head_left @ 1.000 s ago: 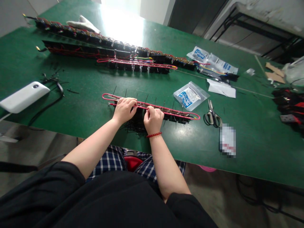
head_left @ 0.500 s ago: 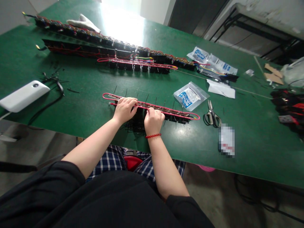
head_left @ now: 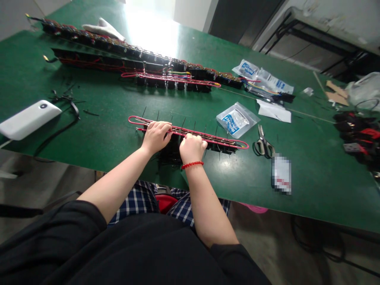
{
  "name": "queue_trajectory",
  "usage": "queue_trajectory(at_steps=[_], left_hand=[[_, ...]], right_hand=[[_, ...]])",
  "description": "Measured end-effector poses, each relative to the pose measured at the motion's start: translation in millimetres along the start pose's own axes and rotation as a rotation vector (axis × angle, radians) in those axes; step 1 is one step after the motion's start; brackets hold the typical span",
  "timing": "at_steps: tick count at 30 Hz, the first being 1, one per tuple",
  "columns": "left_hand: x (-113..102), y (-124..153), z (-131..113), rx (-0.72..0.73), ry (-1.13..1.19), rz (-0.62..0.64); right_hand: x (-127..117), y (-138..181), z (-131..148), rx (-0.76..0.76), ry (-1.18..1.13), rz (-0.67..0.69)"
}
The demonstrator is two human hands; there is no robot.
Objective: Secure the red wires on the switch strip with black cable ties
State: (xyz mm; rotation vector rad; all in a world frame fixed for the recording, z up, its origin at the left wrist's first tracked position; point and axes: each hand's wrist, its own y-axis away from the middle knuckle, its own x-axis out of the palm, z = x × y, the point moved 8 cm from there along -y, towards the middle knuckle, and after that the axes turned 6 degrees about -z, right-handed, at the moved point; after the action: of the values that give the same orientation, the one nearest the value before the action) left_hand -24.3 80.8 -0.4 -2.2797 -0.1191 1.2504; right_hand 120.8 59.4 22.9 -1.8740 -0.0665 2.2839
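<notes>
A long wire harness (head_left: 225,141), with a red cable looped at both ends and a row of black blocks beneath, lies across the table before me. Several thin black cable ties (head_left: 184,122) stick up from its far side. My left hand (head_left: 156,136) is curled over the harness left of its middle, gripping it. Just to the right, my right hand (head_left: 192,148) is closed at the near edge of the harness; whatever its fingers pinch is hidden. Below and between both hands is a heap of thin black strips (head_left: 170,157), partly covered by them.
Scissors (head_left: 263,145) and a plastic bag (head_left: 237,120) lie to the right. A shorter harness (head_left: 175,82) and long black assemblies (head_left: 97,61) stretch across the back. At left lies a white device (head_left: 31,119) beside a black cable (head_left: 59,132).
My right hand has turned slightly at the wrist and shifted up a little, still closed by the harness. My left hand keeps its place. The view has shifted slightly.
</notes>
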Motion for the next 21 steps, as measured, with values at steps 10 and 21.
queue_trajectory(at_steps=[10, 21], left_hand=[[0, -1, -1, -0.009, -0.001, 0.008], [-1, -2, -2, 0.001, -0.018, 0.008]], right_hand=[[13, 5, -6, -0.032, -0.114, -0.065], [26, 11, -13, -0.066, -0.129, -0.099]])
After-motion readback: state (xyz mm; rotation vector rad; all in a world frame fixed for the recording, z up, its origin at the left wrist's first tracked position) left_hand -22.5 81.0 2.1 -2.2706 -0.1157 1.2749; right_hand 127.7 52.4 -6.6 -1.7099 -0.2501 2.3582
